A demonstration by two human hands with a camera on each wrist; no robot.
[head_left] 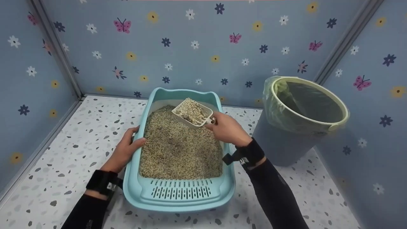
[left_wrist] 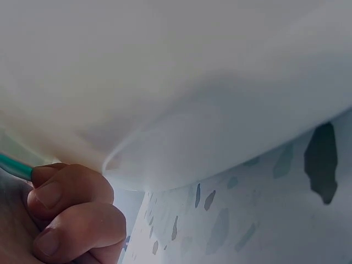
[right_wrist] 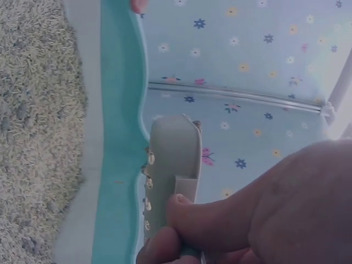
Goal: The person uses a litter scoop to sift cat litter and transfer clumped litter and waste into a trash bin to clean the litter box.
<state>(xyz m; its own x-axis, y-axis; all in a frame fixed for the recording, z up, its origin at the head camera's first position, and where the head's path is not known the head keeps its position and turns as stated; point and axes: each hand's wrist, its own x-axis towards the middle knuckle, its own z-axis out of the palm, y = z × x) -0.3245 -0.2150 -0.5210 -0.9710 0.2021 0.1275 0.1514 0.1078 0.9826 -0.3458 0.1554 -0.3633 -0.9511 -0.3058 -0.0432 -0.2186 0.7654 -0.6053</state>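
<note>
Now, head view: scoop of pellets over litter tray, long axis pointing far-left from right hand grasping its handle; left hand at tray's left rim. Left wrist: fingers curled round rim. Right wrist: thumb on handle

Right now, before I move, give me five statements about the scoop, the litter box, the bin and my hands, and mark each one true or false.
1. The right hand holds the scoop. True.
2. The scoop is empty. False; it holds litter.
3. The left hand grips the litter box. True.
4. A liner hangs over the edge of the bin. True.
5. In the head view, the bin stands left of the litter box. False; it stands to the right.
</note>
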